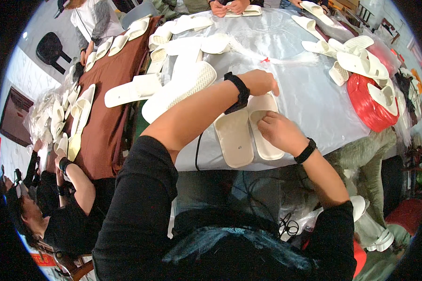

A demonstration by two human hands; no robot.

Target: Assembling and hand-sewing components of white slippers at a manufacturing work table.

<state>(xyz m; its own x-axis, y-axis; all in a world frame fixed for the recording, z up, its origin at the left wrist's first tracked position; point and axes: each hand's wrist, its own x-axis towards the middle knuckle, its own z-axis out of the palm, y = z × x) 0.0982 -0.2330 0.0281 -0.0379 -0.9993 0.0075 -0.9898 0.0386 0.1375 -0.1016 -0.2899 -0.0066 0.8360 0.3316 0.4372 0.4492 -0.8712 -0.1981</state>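
Note:
Two cream slippers lie side by side at the near edge of the covered table, the left slipper (234, 140) and the right slipper (270, 152). My left hand (259, 82) reaches across to their far ends, fingers bent down over the right slipper's far part; what they grip is hidden. My right hand (282, 133) is over the right slipper's footbed, its curled fingertips pressed together there. Anything between them is too small to make out. A large white slipper (187, 89) with a textured footbed lies left of my left forearm.
Clear plastic sheeting covers the table (314, 112). More slippers (365, 63) lie at the right beside a red roll of plastic twine (361, 105). To the left, a brown cloth-covered table (108, 107) holds several slippers. Other people work at the far side and left.

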